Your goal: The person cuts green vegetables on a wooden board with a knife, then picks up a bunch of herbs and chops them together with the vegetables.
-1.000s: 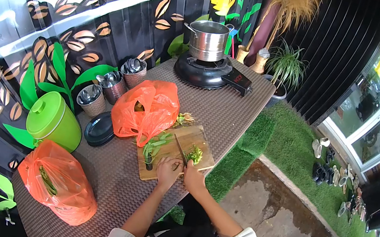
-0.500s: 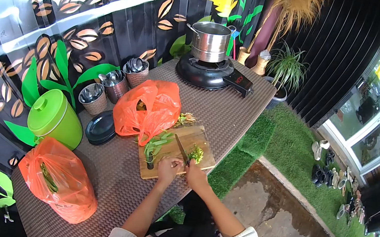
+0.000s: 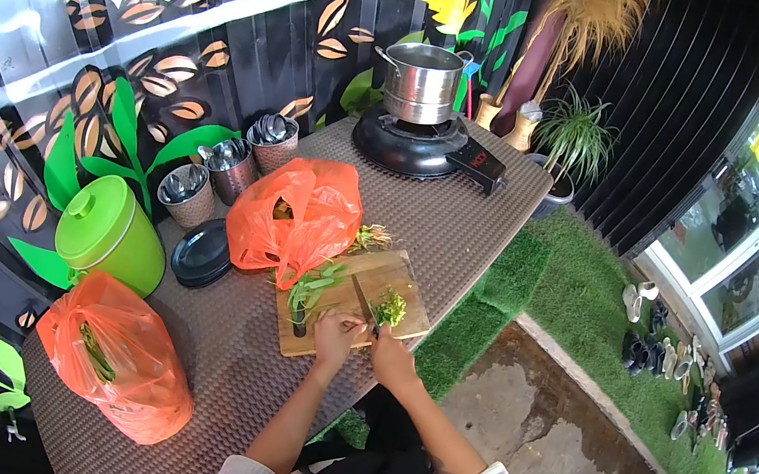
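Note:
On a wooden cutting board [image 3: 355, 276], my right hand [image 3: 392, 360] is closed around the handle of a knife [image 3: 362, 299], its blade pointing away from me. A small heap of chopped greens [image 3: 390, 309] lies just right of the blade. My left hand [image 3: 338, 333] is closed, fingertips pressed together beside the knife; what they pinch is too small to make out. Long green leaves [image 3: 318, 287] rest on the board's left side. Behind them stands an orange plastic bag [image 3: 294, 217], with a rooty bunch of greens [image 3: 372, 237] by its right side.
A steel pot [image 3: 421, 85] sits on a black portable stove [image 3: 408, 143] at the table's far end. Cutlery cups [image 3: 231, 170], black plates [image 3: 204, 253] and a green lidded bucket [image 3: 113, 236] line the wall side. Another orange bag [image 3: 118, 364] stands near left.
The knife and my right hand have shifted very slightly. My left hand stays in nearly the same place, and the chopped heap looks much the same.

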A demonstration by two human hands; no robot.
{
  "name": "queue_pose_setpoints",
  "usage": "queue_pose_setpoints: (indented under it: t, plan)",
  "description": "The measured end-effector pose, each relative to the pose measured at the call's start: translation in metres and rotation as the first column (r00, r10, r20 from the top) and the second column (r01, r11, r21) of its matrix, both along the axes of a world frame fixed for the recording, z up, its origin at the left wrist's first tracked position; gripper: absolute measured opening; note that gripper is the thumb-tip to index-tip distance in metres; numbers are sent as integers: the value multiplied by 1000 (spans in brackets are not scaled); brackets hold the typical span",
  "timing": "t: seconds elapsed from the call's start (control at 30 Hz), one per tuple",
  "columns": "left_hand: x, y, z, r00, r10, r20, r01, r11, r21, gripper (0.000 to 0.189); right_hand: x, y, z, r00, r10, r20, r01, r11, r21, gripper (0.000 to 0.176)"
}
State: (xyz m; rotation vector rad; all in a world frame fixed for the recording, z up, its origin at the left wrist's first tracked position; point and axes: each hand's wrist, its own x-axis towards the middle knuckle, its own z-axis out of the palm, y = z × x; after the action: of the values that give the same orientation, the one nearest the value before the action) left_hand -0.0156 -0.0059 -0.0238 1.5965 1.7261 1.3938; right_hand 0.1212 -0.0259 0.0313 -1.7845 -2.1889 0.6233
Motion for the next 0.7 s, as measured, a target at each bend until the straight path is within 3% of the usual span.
queue_pose_setpoints:
  t: [0.03, 0.17, 0.3, 0.47, 0.53, 0.63, 0.67, 0.7]
  plan:
    - [0, 1, -2, 996, -13, 87, 17, 999, -42, 14, -1, -7, -2, 1000, -17, 17, 17, 1000, 17, 21]
    - [-2, -4, 3, 998, -29, 48, 32, 998, -54, 14, -14, -16, -12, 995, -95, 42, 96, 995, -21, 25]
    - [-1, -10, 9, 999, -27, -44, 28, 999, 22, 12, -7, 8, -11, 998, -4, -69, 5, 1000, 9, 26]
    - [0, -13, 14, 996, -35, -79, 40, 997, 68, 11, -8, -9, -2, 1000, 10, 9, -10, 999, 44, 24]
    - [-1, -14, 15, 992, -59, -112, 69, 994, 84, 8, -17, -22, 0, 992, -58, 109, 47, 994, 102, 16]
    - [-3, -14, 15, 994, -82, -69, 82, 997, 0, 10, -18, -11, -5, 995, 4, 97, -5, 1000, 14, 14]
    - [-3, -15, 15, 996, -75, -48, 76, 997, 14, 10, -16, -7, -8, 997, -5, 71, -3, 994, 113, 13]
    - [-2, -14, 16, 997, -69, -28, 70, 997, 32, 11, -14, 2, -10, 997, 7, 72, -10, 999, 34, 14]
